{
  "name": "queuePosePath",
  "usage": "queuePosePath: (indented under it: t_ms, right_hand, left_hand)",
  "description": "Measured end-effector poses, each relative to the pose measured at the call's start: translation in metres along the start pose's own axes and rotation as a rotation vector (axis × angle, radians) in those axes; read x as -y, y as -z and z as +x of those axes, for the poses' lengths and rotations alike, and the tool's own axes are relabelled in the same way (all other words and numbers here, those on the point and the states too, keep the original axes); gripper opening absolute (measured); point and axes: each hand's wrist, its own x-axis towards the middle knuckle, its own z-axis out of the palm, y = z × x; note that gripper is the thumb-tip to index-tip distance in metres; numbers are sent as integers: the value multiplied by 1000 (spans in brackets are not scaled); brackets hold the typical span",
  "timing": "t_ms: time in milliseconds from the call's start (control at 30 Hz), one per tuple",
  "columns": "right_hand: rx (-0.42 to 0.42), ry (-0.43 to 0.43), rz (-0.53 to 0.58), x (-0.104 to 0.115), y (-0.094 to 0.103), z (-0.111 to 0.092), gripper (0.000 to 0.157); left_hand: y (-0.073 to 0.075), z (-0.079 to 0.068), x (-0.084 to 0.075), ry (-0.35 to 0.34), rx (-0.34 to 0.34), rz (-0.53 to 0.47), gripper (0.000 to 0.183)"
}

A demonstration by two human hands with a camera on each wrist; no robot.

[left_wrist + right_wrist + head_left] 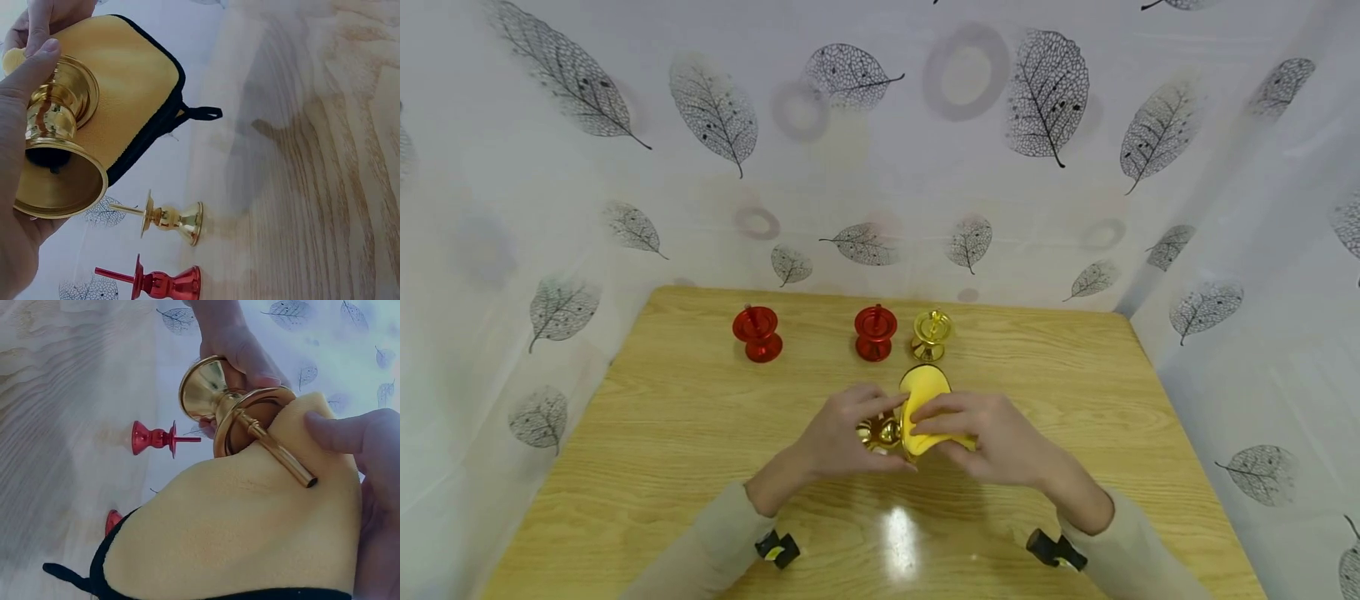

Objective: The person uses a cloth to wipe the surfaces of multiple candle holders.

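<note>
Leaf-patterned sheeting (917, 179) backs the desk (647, 433). Above it, the left grip (846, 432) clasps a gold candle holder (53, 125); the right grip (1000, 437) pinches a yellow cloth (237, 519) against it. Wiping, I'd judge; next calls for turning the holder.

At the head view's centre, the cloth (925, 390) hides the spike (281, 452) of the held holder (52, 125). The middle red holder (164, 285) is cropped by the left wrist view's bottom edge and mostly covered at the right wrist view's lower left.
</note>
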Motion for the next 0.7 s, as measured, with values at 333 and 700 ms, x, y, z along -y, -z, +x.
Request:
queuePosePath:
  t_ms: [333, 700]
  right_hand:
    - [2, -241, 408, -16, -9, -4, 18]
    - [-13, -134, 295, -15, -10, -7, 24]
  left_hand:
    - [-1, 2, 1, -192, -62, 227, 91]
    - [0, 2, -1, -83, -20, 173, 87]
